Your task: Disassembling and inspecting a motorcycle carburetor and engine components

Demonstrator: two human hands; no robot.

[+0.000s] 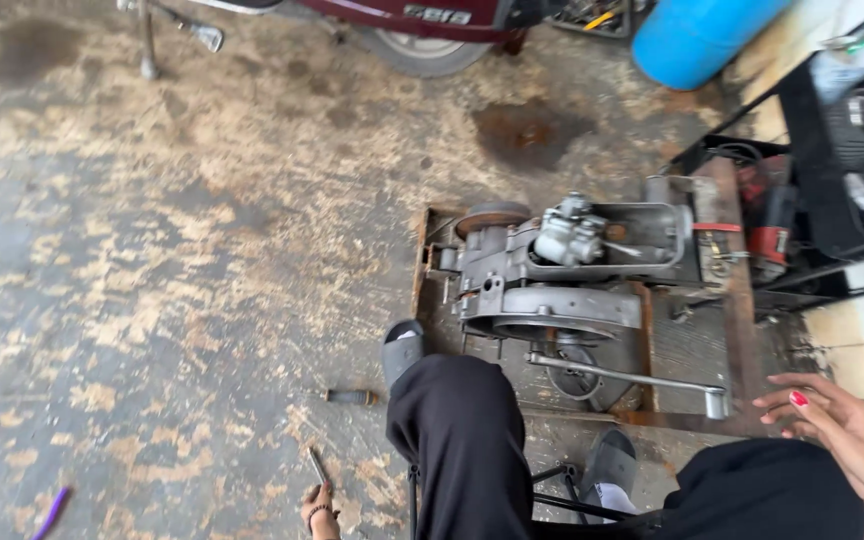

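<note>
Engine (pixel 562 270) sits on a rusty steel frame (pixel 742 300) on the stained concrete floor (pixel 152 250), ahead of the seated person. Grey casing, round cover at the lower middle, carburettor (pixel 570 235) on top. Kick lever (pixel 632 380) runs from the cover out to the right, its end near the frame's lower right corner.

Left hand (pixel 320 510): low at the bottom edge, near the floor, closed around a thin metal tool (pixel 317 465) that points up and slightly left. Dark band at the wrist.

Right hand (pixel 842 430): at the right edge, open, fingers spread and relaxed, holding nothing. Fingertips just beside the lever's end, not touching it as far as can be told.

Legs in black trousers fill the lower centre. Grey slippers: left foot (pixel 402 350) at the frame's near-left corner, right foot (pixel 610 465) below the frame.

Small dark cylinder (pixel 352 397) lies on the floor left of the left foot. Purple object (pixel 52 510) at the bottom left. Scooter wheel (pixel 422 50) and blue drum (pixel 697 35) along the top edge. Black rack (pixel 842 170) with clutter at right.
</note>
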